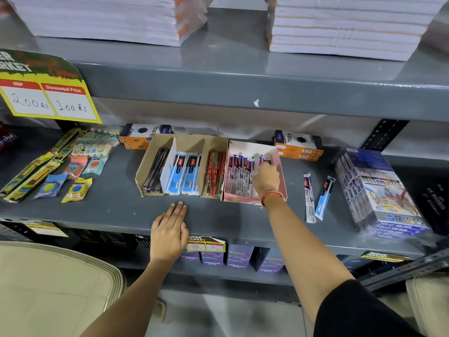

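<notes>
A grey shop shelf (218,215) carries a brown cardboard box (155,152) with dividers, filled with several pen packets. Beside it on the right is a pink box (280,166) of purple-and-white pen packets (239,176). My right hand (266,178) reaches into the pink box and pinches one purple packet (263,159) at its top. An orange band is on that wrist. My left hand (170,229) lies flat on the shelf's front edge with its fingers straight. Two loose pen packets (315,198) lie on the shelf to the right of the pink box.
Stacked notebooks (102,18) fill the shelf above. A yellow price sign (48,98) hangs at the left. Small toy packets (73,171) lie on the left, orange-black boxes (297,147) at the back, a wrapped pack of colour boxes (379,193) at the right. Purple cartons (238,259) stand below.
</notes>
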Action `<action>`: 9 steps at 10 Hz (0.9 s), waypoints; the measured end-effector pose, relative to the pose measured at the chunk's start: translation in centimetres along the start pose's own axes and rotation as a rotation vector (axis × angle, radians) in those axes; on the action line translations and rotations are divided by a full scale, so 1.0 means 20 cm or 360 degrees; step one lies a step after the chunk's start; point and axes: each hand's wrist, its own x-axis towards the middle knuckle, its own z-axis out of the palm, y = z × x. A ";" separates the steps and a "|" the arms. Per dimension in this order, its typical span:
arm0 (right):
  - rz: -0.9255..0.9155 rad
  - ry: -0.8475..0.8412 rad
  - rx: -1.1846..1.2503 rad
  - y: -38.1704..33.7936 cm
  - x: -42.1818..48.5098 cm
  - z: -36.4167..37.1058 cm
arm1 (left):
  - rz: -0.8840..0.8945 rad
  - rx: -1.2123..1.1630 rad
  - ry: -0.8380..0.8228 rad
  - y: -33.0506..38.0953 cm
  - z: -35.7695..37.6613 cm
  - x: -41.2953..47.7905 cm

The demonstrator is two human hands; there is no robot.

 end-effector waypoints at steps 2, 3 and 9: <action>-0.0004 0.0038 -0.0041 0.07 0.02 -0.01 | -0.0004 0.0007 -0.0013 0.00 0.00 0.00; -0.0134 0.0016 -0.0093 0.11 0.02 -0.01 | -0.0003 0.0010 -0.0008 0.00 0.00 0.00; -0.0568 -0.0662 -0.0653 0.13 0.08 0.10 | -0.0004 0.0016 -0.0017 0.00 0.00 0.00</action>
